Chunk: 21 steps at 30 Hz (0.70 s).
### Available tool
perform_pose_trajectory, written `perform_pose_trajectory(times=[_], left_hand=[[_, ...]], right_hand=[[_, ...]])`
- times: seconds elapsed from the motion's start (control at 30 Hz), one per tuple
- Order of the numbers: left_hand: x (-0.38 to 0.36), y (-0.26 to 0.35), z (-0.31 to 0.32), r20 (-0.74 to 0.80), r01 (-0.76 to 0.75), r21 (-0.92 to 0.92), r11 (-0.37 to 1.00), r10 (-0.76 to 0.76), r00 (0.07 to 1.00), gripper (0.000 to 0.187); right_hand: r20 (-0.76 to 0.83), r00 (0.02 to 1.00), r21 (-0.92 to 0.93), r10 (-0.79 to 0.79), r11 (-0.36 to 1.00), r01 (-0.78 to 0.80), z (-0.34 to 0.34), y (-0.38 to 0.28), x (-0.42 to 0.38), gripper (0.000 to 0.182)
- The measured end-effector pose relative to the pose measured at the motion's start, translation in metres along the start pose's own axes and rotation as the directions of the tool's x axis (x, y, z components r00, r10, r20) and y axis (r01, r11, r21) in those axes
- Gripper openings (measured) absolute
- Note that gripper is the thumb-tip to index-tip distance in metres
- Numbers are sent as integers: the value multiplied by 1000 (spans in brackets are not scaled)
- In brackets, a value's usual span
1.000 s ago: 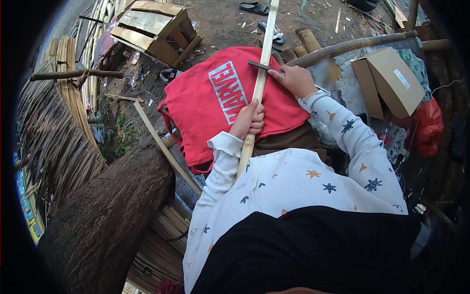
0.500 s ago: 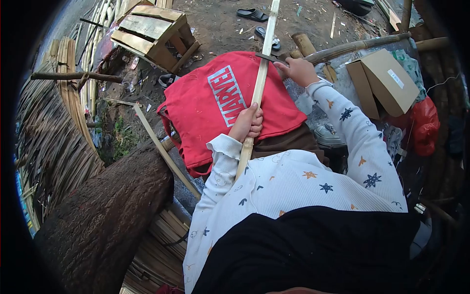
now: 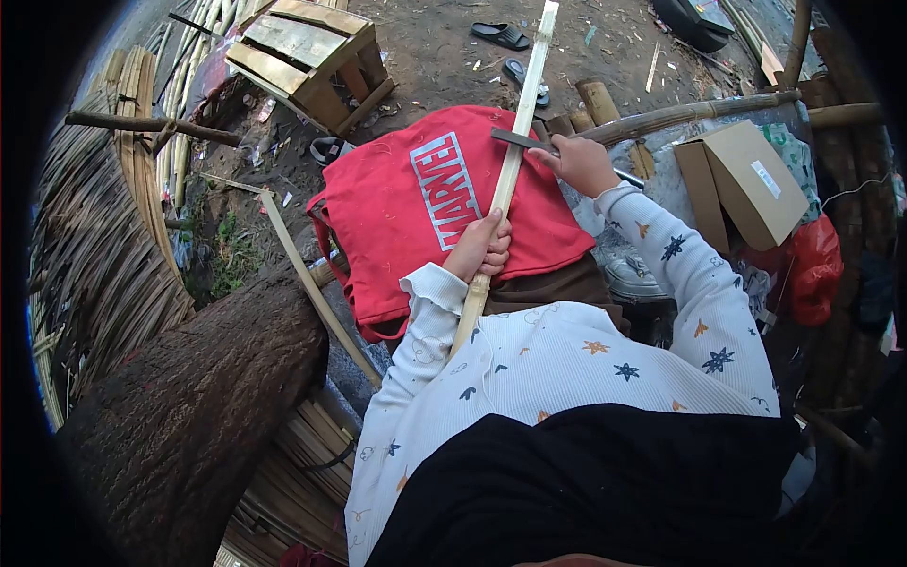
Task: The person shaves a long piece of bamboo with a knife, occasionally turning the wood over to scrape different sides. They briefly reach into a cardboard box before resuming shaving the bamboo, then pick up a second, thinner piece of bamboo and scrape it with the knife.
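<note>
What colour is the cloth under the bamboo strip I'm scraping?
Red cloth with white block lettering, seen in the head view, lying beneath the bamboo strip.

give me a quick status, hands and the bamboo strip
Left hand shut on bamboo strip, pinning it to red cloth. Right hand shut on knife, blade across the strip. Nothing in the way.

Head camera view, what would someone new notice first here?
Probably the red cloth with white lettering, spread over the lap in the middle. A long bamboo strip lies across it, gripped low by the left hand, while the right hand holds a dark blade against it. A wooden crate sits upper left.
</note>
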State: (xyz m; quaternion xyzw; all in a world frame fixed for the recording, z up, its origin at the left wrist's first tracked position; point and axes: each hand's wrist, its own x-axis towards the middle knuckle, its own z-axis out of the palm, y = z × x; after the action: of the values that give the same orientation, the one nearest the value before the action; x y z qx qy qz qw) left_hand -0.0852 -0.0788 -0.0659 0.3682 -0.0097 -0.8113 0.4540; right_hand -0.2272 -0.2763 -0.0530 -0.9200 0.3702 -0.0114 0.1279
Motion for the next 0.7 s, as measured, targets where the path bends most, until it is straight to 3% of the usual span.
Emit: perform_pose_trajectory(times=[0.1, 0.23, 0.37, 0.5, 0.57, 0.63, 0.7], left_hand=[[-1, 1, -2, -8, 4, -4, 1000, -4, 1000, 35], [-1, 3, -2, 14, 7, -13, 1000, -7, 1000, 36], [-3, 3, -1, 25, 6, -28, 1000, -5, 1000, 35], [-3, 2, 0, 28, 0, -19, 1000, 1, 1000, 35], [-4, 2, 1, 11, 4, -6, 1000, -4, 1000, 35], [-4, 2, 1, 2, 10, -2, 1000, -10, 1000, 36], [-4, 3, 0, 0, 18, -6, 1000, -18, 1000, 36]], right_hand=[[-60, 992, -22, 113, 993, -114, 2, 23, 27, 66], [90, 987, 117, 129, 983, -139, -3, 3, 17, 67], [113, 970, 87, -216, 975, 207, -1, -21, -17, 61], [-25, 949, -17, -313, 950, 313, 4, -4, -8, 58], [-111, 993, 16, -41, 999, 43, 15, 22, 19, 61], [-153, 952, 93, 265, 963, -253, 15, 38, 45, 64], [-111, 964, 73, 242, 969, -235, 9, 36, 50, 66]])
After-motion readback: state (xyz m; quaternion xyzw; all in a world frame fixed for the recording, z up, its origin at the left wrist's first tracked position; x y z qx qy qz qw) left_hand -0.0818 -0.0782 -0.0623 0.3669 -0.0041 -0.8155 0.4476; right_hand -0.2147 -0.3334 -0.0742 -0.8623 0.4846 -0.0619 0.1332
